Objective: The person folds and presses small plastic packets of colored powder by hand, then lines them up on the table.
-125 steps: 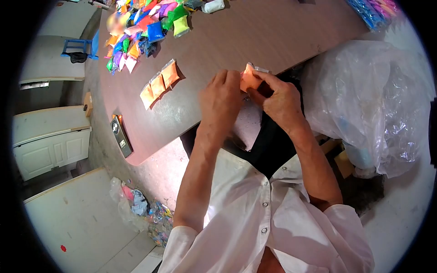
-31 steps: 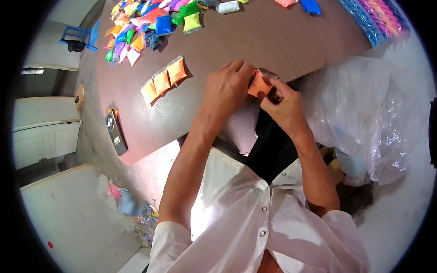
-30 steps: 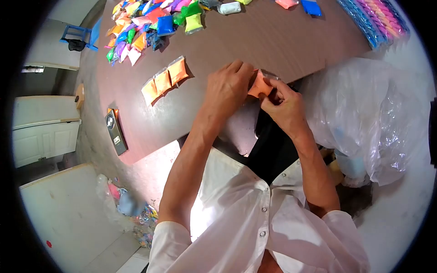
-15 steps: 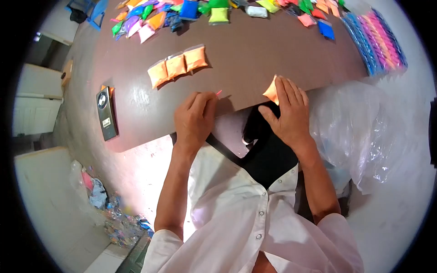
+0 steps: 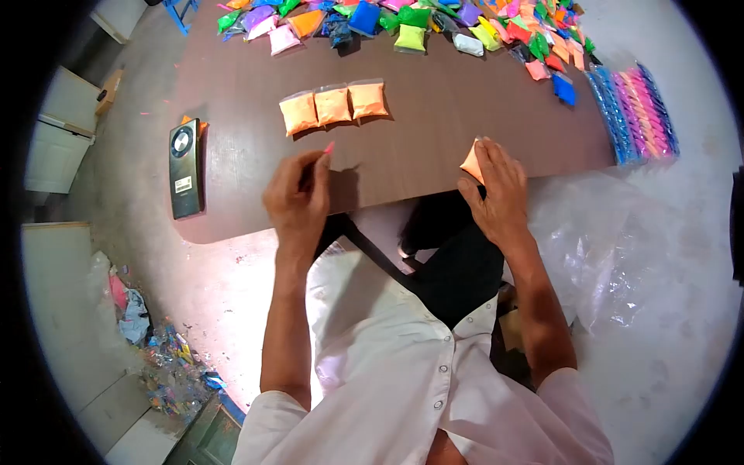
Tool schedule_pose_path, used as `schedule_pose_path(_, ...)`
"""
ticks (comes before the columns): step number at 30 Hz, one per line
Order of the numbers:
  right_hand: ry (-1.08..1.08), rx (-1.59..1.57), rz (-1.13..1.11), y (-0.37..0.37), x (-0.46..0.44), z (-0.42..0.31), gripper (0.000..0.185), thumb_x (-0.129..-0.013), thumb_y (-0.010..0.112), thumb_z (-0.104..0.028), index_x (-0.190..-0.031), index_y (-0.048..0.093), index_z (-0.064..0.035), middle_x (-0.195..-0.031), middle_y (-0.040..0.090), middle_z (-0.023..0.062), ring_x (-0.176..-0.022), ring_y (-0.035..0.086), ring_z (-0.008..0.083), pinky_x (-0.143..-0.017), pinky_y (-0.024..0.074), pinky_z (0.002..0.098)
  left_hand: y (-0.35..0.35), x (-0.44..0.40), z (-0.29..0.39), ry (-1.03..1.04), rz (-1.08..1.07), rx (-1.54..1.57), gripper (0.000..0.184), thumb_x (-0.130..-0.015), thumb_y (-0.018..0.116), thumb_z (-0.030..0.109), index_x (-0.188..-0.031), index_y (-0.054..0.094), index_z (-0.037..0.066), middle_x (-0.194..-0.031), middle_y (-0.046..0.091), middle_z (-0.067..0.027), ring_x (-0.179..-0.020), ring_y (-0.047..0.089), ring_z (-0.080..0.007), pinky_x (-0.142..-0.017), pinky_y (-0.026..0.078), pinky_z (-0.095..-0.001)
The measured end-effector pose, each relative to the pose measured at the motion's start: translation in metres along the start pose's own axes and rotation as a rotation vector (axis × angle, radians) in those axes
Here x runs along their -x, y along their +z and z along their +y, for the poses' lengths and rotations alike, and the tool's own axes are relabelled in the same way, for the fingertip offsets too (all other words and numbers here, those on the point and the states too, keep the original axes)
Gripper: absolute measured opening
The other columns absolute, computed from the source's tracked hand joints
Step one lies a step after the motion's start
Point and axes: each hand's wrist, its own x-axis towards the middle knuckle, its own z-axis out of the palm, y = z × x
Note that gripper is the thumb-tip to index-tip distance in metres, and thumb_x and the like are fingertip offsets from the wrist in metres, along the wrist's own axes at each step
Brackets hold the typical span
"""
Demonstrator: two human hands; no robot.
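Observation:
Between the thumb and fingers of my left hand [image 5: 298, 198] is a small pink strip [image 5: 329, 147], held above the table's front edge. My right hand [image 5: 500, 186] lies over an orange packet [image 5: 471, 164] at the table edge, fingers stretched out and covering part of it. Three orange packets [image 5: 333, 105] lie side by side in a row on the brown table [image 5: 434, 116], beyond my left hand and apart from it.
A dark phone [image 5: 184, 170] lies at the table's left end. Many coloured packets [image 5: 411, 39] are heaped along the far side. Bundled blue and pink packs [image 5: 635, 112] lie at the right end. Clear plastic [image 5: 597, 256] hangs at the right; wrappers [image 5: 170, 372] litter the floor left.
My hands have parted: the left moved left with the pink strip, the right let the orange packet down at the table edge. The view has turned, showing more of the far heap.

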Motion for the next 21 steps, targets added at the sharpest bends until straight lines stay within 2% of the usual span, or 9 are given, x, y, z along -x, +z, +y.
schedule_pose_path(2, -0.009, -0.039, -0.015, -0.004, -0.001, 0.003, 0.073, -0.104, 0.061, -0.050, -0.155, 0.046, -0.0004, -0.159, 0.049, 0.0213, -0.147, 0.045, 0.0386, -0.119, 0.0314, 0.0574, -0.006, 0.001, -0.009, -0.014, 0.036, 0.014, 0.007, -0.096, 0.076, 0.005, -0.102, 0.075, 0.000, -0.085, 0.072, -0.0084, -0.069, 0.063, -0.0116, -0.064, 0.050, -0.0279)
schedule_pose_path(4, 0.059, -0.223, 0.148, -0.006, -0.001, -0.004, 0.074, -0.100, 0.068, -0.045, -0.154, 0.047, 0.0003, -0.158, 0.049, 0.0233, -0.147, 0.046, 0.0393, -0.119, 0.0328, 0.0567, -0.008, 0.002, -0.012, -0.064, 0.054, 0.080, 0.007, -0.097, 0.075, 0.006, -0.101, 0.074, -0.001, -0.087, 0.073, -0.0079, -0.072, 0.065, -0.0123, -0.066, 0.052, -0.0269)
schedule_pose_path(7, -0.013, -0.066, 0.228, -0.020, 0.001, -0.011, 0.076, -0.097, 0.072, -0.043, -0.154, 0.047, 0.0006, -0.158, 0.047, 0.0249, -0.147, 0.045, 0.0403, -0.120, 0.0320, 0.0570, -0.006, 0.000, -0.010, -0.061, 0.059, 0.058, 0.008, -0.098, 0.075, 0.006, -0.101, 0.074, -0.002, -0.086, 0.073, -0.0079, -0.073, 0.065, -0.0115, -0.066, 0.052, -0.0263)
schedule_pose_path(8, -0.019, -0.062, 0.225, -0.018, 0.003, -0.012, 0.076, -0.097, 0.072, -0.043, -0.154, 0.047, 0.0006, -0.158, 0.047, 0.0249, -0.147, 0.045, 0.0403, -0.120, 0.0320, 0.0570, -0.006, -0.001, -0.009, -0.066, 0.063, 0.062, 0.008, -0.098, 0.075, 0.006, -0.101, 0.074, -0.002, -0.086, 0.073, -0.0079, -0.073, 0.065, -0.0115, -0.066, 0.052, -0.0263)
schedule_pose_path(10, -0.081, -0.048, 0.015, -0.008, 0.015, -0.014, 0.075, -0.096, 0.074, -0.038, -0.154, 0.047, 0.0008, -0.160, 0.045, 0.0251, -0.148, 0.044, 0.0412, -0.120, 0.0312, 0.0577, -0.009, 0.001, -0.005, -0.083, 0.033, 0.009, 0.014, -0.101, 0.073, 0.011, -0.104, 0.075, -0.003, -0.090, 0.074, -0.0061, -0.080, 0.065, -0.0107, -0.070, 0.052, -0.0251)
schedule_pose_path(13, -0.039, -0.072, 0.040, 0.000, 0.016, -0.013, 0.075, -0.095, 0.074, -0.037, -0.154, 0.047, 0.0001, -0.161, 0.045, 0.0233, -0.148, 0.043, 0.0401, -0.120, 0.0317, 0.0582, -0.009, 0.000, -0.004, -0.119, 0.074, 0.046, 0.014, -0.101, 0.074, 0.011, -0.104, 0.075, -0.002, -0.089, 0.074, -0.0053, -0.078, 0.064, -0.0101, -0.068, 0.051, -0.0243)
schedule_pose_path(16, -0.016, -0.110, 0.092, 0.001, 0.014, -0.012, 0.062, -0.094, 0.074, -0.024, -0.148, 0.055, 0.0003, -0.154, 0.053, 0.0216, -0.143, 0.049, 0.0390, -0.118, 0.0348, 0.0552, -0.016, 0.001, -0.006, -0.303, 0.149, 0.274, 0.013, -0.101, 0.074, 0.011, -0.105, 0.075, -0.002, -0.087, 0.072, -0.0040, -0.076, 0.063, -0.0091, -0.066, 0.050, -0.0233)
schedule_pose_path(18, 0.010, -0.161, 0.131, -0.002, 0.008, -0.015, 0.045, -0.095, 0.071, -0.009, -0.138, 0.065, 0.0008, -0.147, 0.061, 0.0204, -0.136, 0.057, 0.0389, -0.116, 0.0406, 0.0500, -0.026, 0.000, -0.013, -0.285, 0.193, 0.184, 0.013, -0.101, 0.074, 0.010, -0.105, 0.075, -0.002, -0.086, 0.071, -0.0034, -0.074, 0.062, -0.0085, -0.066, 0.050, -0.0232)
schedule_pose_path(21, 0.025, -0.293, 0.133, -0.002, 0.000, -0.018, 0.040, -0.095, 0.070, -0.004, -0.134, 0.068, 0.0011, -0.144, 0.064, 0.0197, -0.133, 0.059, 0.0385, -0.114, 0.0442, 0.0473, -0.047, -0.004, -0.022, -0.204, 0.228, -0.030, 0.011, -0.100, 0.074, 0.008, -0.104, 0.074, -0.002, -0.084, 0.070, -0.0037, -0.073, 0.062, -0.0088, -0.066, 0.051, -0.0239)
